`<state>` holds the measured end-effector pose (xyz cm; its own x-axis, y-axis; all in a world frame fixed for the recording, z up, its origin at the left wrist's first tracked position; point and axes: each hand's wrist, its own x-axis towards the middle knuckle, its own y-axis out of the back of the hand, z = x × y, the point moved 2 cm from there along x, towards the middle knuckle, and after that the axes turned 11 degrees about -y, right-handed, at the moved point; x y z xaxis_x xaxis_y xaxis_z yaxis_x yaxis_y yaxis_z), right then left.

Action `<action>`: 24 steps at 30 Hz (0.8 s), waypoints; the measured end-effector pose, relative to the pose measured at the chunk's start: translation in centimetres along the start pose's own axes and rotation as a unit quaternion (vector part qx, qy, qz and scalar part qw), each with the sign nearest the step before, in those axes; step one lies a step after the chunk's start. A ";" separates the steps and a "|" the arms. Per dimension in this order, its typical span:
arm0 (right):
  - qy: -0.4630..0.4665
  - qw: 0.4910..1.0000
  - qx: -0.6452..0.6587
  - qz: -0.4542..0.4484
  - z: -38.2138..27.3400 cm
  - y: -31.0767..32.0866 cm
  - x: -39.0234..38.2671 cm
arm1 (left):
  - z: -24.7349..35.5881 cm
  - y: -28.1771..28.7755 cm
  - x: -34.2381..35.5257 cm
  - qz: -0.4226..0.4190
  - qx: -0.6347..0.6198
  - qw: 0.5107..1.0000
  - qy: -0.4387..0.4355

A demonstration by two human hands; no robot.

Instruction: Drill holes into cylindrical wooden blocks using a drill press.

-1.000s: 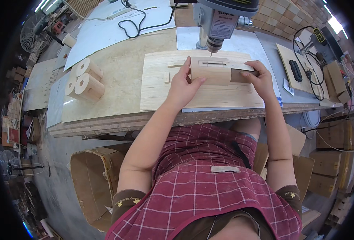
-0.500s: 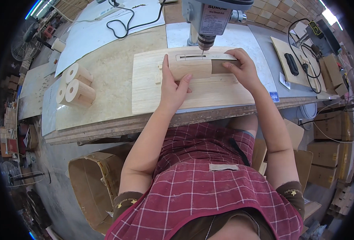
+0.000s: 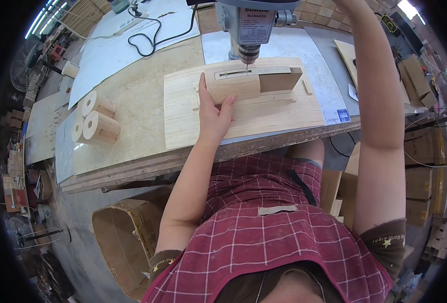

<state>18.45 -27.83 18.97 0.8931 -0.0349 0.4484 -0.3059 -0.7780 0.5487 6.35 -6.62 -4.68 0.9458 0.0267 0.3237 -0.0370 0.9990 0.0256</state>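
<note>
My left hand (image 3: 215,114) is closed round the left end of a pale wooden cylinder (image 3: 244,87), thumb on its near side. The cylinder lies on a light wooden board (image 3: 279,117) with small strips fixed to it. A brown block (image 3: 279,82) abuts the cylinder's right end. Along the top runs a thin pale strip (image 3: 271,71) with a narrow slot. Right above the slot stands the bit of a bench drill (image 3: 249,53); whether it touches the wood I cannot tell. My right forearm (image 3: 377,76) reaches up past the drill's right side, its hand beyond the upper edge.
Several pale wooden cylinders with centre holes (image 3: 101,126) stand together on the bench at left. Behind them a black cable (image 3: 155,43) curls over a white sheet. A cardboard box (image 3: 117,242) sits below the bench's front edge (image 3: 142,169). Stacked wood blocks (image 3: 317,17) line the back.
My right hand has let go of the brown block and gone up and out of the picture. The left hand keeps its hold on the cylinder. The whole view has shifted slightly.
</note>
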 end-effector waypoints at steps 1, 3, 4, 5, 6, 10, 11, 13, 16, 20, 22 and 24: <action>0.005 0.999 -0.033 -0.036 -0.5 -0.3 0.2 | 0.0 0.0 0.0 0.009 0.003 1.000 -0.009; 0.081 0.986 -0.144 0.006 -1.4 -0.8 0.0 | -0.1 -0.1 0.0 0.009 -0.003 1.000 -0.013; 0.116 0.976 -0.182 0.042 -1.8 -0.8 -0.4 | -0.1 -0.1 0.0 0.012 -0.008 1.000 -0.014; 0.149 0.961 -0.220 0.081 -2.2 -0.7 -0.9 | -0.1 -0.1 -0.1 0.013 -0.008 1.000 -0.015; 0.168 0.947 -0.254 0.106 -2.6 -0.6 -1.5 | -0.1 -0.1 -0.1 0.012 -0.004 1.000 -0.018; 0.122 0.933 -0.302 0.151 -4.4 0.3 -4.9 | -0.1 -0.1 0.0 0.010 0.005 1.000 -0.029; 0.100 0.933 -0.308 0.158 -4.7 0.6 -6.0 | -0.2 -0.1 -0.1 0.008 0.003 1.000 -0.029; 0.118 0.936 -0.299 0.147 -5.2 0.9 -8.0 | -0.4 -0.1 -0.1 0.015 -0.004 0.999 -0.039; 0.065 0.938 -0.317 0.121 -4.3 0.7 -10.7 | -0.7 0.1 -0.1 0.003 -0.005 1.000 -0.009; 0.069 0.948 -0.258 0.173 -1.6 -0.6 -12.9 | -1.0 0.0 0.0 -0.003 -0.014 1.000 -0.002; 0.123 0.956 -0.176 0.199 -0.8 -1.3 -14.0 | -0.9 0.0 0.0 0.010 0.000 1.000 0.011; 0.108 0.964 -0.134 0.204 -0.1 -1.7 -15.0 | -0.6 -0.1 0.0 0.012 0.018 1.000 -0.006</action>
<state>5.55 -25.89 11.35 0.6001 -0.1491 0.7859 -0.7170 -0.5358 0.4459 6.57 -6.74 -5.26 0.9402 0.0503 0.3368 -0.0719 0.9960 0.0521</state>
